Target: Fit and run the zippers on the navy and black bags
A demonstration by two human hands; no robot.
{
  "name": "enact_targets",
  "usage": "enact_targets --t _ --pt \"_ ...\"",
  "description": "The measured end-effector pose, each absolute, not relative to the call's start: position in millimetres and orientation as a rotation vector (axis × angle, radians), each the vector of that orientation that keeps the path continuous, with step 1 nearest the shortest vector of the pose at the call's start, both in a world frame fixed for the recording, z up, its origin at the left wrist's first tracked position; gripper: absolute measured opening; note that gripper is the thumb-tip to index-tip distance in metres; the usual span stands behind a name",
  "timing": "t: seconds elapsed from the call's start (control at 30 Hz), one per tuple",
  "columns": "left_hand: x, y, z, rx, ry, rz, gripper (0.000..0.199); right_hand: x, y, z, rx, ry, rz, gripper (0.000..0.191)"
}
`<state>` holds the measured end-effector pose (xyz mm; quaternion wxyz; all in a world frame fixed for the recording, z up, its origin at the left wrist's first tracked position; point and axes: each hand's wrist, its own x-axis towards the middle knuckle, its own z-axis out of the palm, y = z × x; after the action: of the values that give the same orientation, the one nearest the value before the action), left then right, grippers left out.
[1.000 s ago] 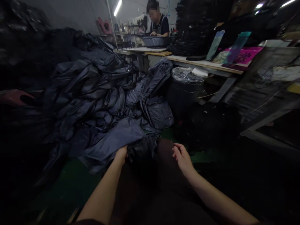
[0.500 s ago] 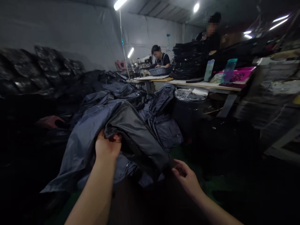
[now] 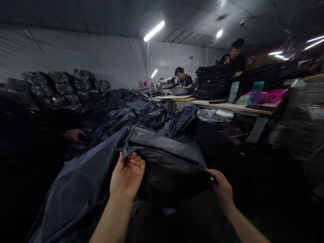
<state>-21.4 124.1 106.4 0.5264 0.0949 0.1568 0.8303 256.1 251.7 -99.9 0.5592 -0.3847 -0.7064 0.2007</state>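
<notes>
Head camera's live, and both hands are right up close. The left hand [image 3: 127, 176] is closed around a bunched fold of a dark blue garment [image 3: 76, 192], right beside the seam where the blue meets a shiny black panel [image 3: 167, 172]. The right hand [image 3: 221, 189] has a narrower hold, pinching the far edge of that panel between thumb and fingers. The garment sits between the two hands, drawn fairly taut across the front of the view, with its blue length trailing toward the lower left and fading into shadow.

From where I'm sitting, that right-hand pinch looks like the weak spot: the cloth looks slick, so a sharp tug could pull it free. The loose blue length could also snag on something I can't see in the dark foreground.

Just past the hands, a heap of similar dark garments [image 3: 144, 113] lies on the floor, with black shiny bundles [image 3: 58, 88] piled along the wall. To the right stands a bin [image 3: 211, 115] topped with clear plastic, next to a tabletop [image 3: 235, 108] carrying a tall stack of black pieces [image 3: 212, 82] and a pink tray [image 3: 272, 97]. Further back, a seated person [image 3: 184, 81] works over a basin [image 3: 182, 91], and a standing person [image 3: 236, 62] is behind the stack.
</notes>
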Motion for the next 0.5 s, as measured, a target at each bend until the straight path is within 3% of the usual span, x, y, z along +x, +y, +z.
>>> enact_targets --t 0.3,0.5 --pt "-72 52 66 0.247 0.292 2.132 0.020 245 263 4 -0.589 -1.722 -0.050 0.029" --pt "-73 27 11 0.343 0.739 2.148 0.018 244 253 14 -0.495 -1.946 -0.067 0.020"
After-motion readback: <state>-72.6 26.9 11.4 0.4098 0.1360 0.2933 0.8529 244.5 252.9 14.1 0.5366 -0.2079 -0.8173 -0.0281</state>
